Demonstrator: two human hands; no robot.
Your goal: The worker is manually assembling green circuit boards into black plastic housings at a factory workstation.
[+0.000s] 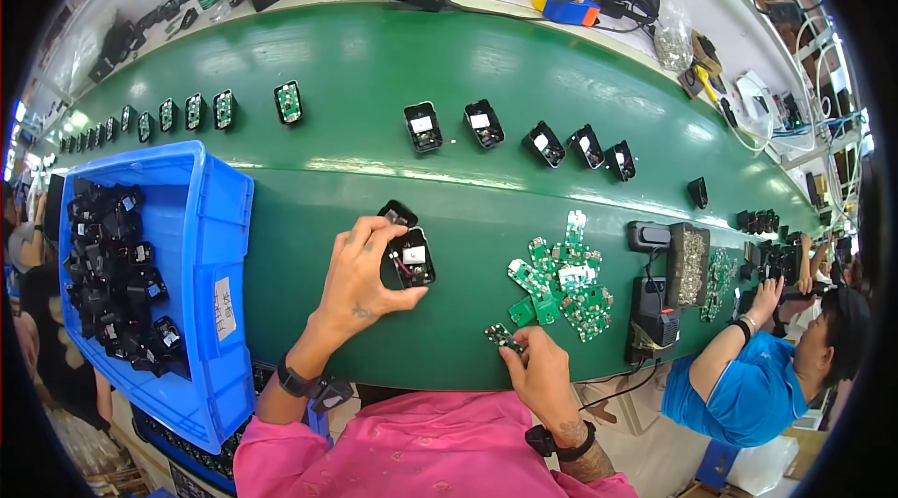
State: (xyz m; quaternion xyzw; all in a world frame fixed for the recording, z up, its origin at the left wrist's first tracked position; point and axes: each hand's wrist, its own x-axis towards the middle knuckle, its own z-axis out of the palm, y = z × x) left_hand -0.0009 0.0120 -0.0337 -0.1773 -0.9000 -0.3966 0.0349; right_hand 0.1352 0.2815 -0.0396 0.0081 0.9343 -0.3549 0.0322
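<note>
My left hand [360, 278] grips a small black plastic housing [423, 279] on the green bench, thumb at its near edge and fingers at its far side. Inside the housing are a white block and thin red wires. A second black housing [400, 211] sits just beyond my left fingers. Between the thumb and fingers of my right hand [538, 367] is a green circuit board [502, 338], held near the bench's front edge. Beyond that hand lies a loose pile of green circuit boards [561, 278], some with white parts.
A blue crate [234, 217] of black housings stands at the left. Open housings [484, 123] line the bench's far half; those at left hold boards [288, 102]. Right of the pile are a black soldering station [652, 320] and a brownish block [688, 264]. A co-worker in blue [739, 386] sits at right.
</note>
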